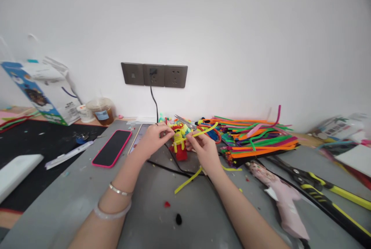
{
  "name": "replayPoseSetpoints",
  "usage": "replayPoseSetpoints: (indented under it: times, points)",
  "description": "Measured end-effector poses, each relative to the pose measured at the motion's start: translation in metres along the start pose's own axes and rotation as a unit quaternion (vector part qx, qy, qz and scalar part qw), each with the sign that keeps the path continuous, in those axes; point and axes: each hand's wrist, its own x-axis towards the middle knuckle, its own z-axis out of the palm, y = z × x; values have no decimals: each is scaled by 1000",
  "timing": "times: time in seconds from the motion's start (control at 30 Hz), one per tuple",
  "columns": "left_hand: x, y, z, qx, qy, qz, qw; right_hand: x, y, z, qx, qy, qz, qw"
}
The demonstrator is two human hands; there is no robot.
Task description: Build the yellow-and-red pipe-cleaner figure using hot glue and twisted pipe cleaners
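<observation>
My left hand [155,140] has its thumb and fingers pinched at the left side of a small yellow pipe-cleaner figure [177,137]. From the right, my right hand [204,151] grips a yellow pipe cleaner [211,127] between thumb and fingers. One end of that strip points up to the right; the other reaches the figure. Whether the two are joined I cannot tell. A red piece [181,153] shows just below the figure. Another yellow pipe cleaner [187,181] lies on the table under my right wrist.
Scissors [185,120] lie behind my hands. At right are a pipe-cleaner bundle [261,137], a pink glue gun [282,199] and large yellow-black cutters [314,187]. A pink-edged phone [113,148], a drink cup [102,112] and a paper bag [55,90] stand or lie left.
</observation>
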Motion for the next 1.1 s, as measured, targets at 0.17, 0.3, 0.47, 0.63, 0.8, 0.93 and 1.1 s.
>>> replayPoseSetpoints:
  times: [0.17,0.3,0.47,0.63,0.8,0.93,1.1]
  points:
    - [0,-1,1,5,-17,-6,1000,0,1,1,-8,-3,1,1000]
    - [0,2,2,-9,-21,-4,1000,0,2,0,-8,0,2,1000]
    - [0,7,3,-51,-35,-25,998,0,3,0,-7,4,-2,1000]
    - [0,8,7,-113,-47,-43,992,1,3,0,-13,-4,-4,1000]
    - [0,9,14,-106,-50,-37,992,1,3,-1,-18,-11,-8,1000]
    - [1,11,18,-104,-46,-37,993,1,3,-1,-21,-12,-10,1000]
    - [1,13,18,-114,-43,-39,992,1,4,-1,-25,-11,-12,1000]
